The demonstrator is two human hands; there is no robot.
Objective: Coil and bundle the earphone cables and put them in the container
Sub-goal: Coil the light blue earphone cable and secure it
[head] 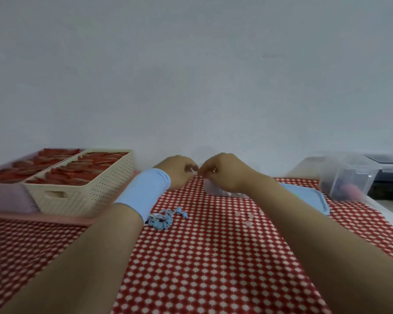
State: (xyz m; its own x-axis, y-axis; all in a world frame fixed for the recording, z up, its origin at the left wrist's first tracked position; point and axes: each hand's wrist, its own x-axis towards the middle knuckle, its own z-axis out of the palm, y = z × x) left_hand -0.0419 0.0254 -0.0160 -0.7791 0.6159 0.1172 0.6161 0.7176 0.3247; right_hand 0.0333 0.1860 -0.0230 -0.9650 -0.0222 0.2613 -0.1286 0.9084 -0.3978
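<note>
Head view: my left grip [179, 171] pinches a thin pale strip [192, 170]. My right grip [225, 173] curls in to meet it; I cannot tell whether it holds anything. The coiled blue earphone [162, 219] lies on the surface [213, 257], left of the clear container [212, 188] and nearer me, apart from both grips. My right wrist hides most of the container.

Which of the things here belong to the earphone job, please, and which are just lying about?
Job: blue earphone coil, left hand, right hand, clear container.
Lying about: cream basket of red items, clear box at right.
</note>
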